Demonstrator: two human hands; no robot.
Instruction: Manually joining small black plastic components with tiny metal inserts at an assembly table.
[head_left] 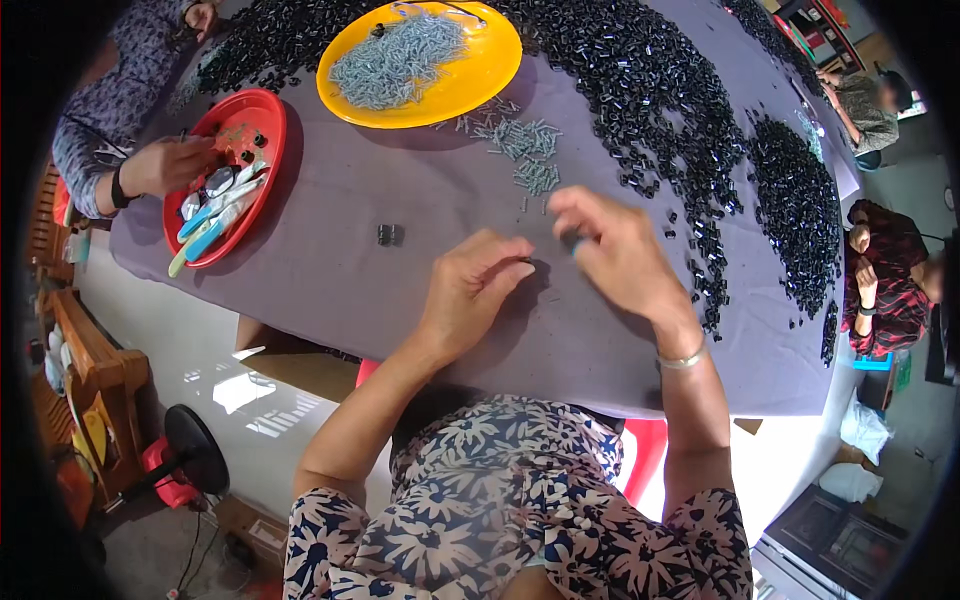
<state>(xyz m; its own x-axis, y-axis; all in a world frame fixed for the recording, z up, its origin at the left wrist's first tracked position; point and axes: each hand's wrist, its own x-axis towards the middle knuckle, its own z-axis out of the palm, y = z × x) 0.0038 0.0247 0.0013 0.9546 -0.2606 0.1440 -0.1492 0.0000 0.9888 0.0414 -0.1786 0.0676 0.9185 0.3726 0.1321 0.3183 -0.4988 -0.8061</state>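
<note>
Over the grey tablecloth, my left hand is closed in a pinch. Something tiny and dark shows at its fingertips, too small to name. My right hand curls its fingers around a small black plastic piece, a little to the right of the left hand and apart from it. Two similar black parts lie together on the cloth to the left. Just beyond my hands is a loose heap of small silvery screws, with a few stray ones nearer the right hand.
A yellow plate holds many more screws. Big piles of black parts cover the table's far and right sides. At left, a co-worker's hand is over a red tray with blue-handled tools. Other people sit at right.
</note>
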